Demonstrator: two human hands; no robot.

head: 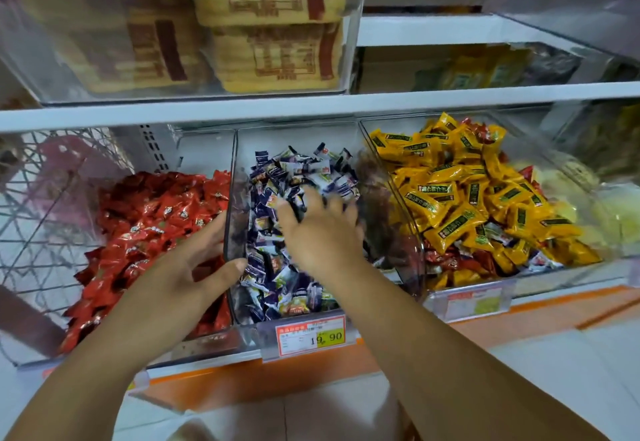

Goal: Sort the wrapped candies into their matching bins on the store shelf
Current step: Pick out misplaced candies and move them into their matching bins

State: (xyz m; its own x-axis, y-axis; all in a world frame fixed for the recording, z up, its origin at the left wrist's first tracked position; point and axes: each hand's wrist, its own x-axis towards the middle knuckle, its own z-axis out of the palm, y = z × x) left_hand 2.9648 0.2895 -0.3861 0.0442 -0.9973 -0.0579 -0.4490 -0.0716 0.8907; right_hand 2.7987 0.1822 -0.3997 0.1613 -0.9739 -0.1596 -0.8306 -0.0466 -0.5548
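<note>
Blue candies (287, 288) lie beneath right hand (318, 229); left hand (187, 267) grips middle bin (231, 180).

White store shelving (311, 108) rose in tiers above a pale tiled floor (554, 388), its lowest edge trimmed with an orange strip (277, 381). A white wire rack (52, 232) stood at the left, beside a perforated upright (152, 146). Soft, even light fell across the aisle.
</note>
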